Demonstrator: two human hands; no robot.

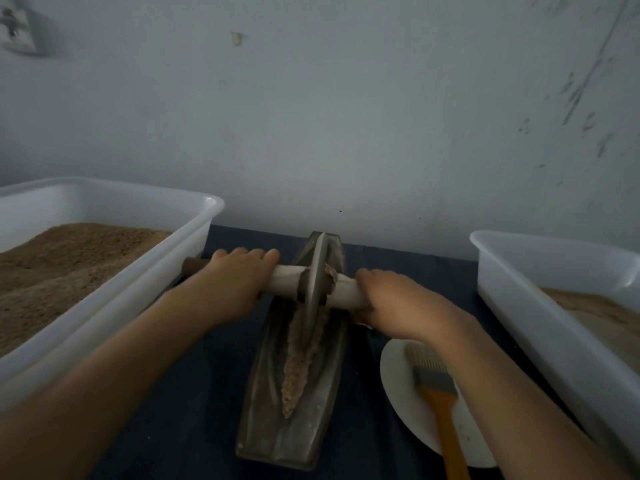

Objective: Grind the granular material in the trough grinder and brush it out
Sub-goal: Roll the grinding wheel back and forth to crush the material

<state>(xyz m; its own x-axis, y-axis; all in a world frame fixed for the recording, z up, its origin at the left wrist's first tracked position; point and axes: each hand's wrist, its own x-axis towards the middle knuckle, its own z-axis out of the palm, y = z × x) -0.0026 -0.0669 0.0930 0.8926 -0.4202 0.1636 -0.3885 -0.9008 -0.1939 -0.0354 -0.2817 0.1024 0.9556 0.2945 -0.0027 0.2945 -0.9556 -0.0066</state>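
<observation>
Two white bins flank the work: left bin [114,271] at the worktop's left edge, filled with brown grain [52,261]; right bin [554,306] at the right edge, holding paler powder [595,306]. One trough [294,393] sits mid-worktop between them, running from the near edge to the back wall [346,116], on a dark cloth [194,393]. One wheel [313,282] stands upright in the trough's far half, its axle [287,277] crossing the trough. Left hand [235,278] wraps the axle's left end, right hand [394,299] wraps the right end, both fingers curled tight round it. A strip of ground material [298,368] lies along the trough groove, near of the wheel. One white plate [398,382] near the right bin carries one brush [436,382]; right forearm partly covers both.
</observation>
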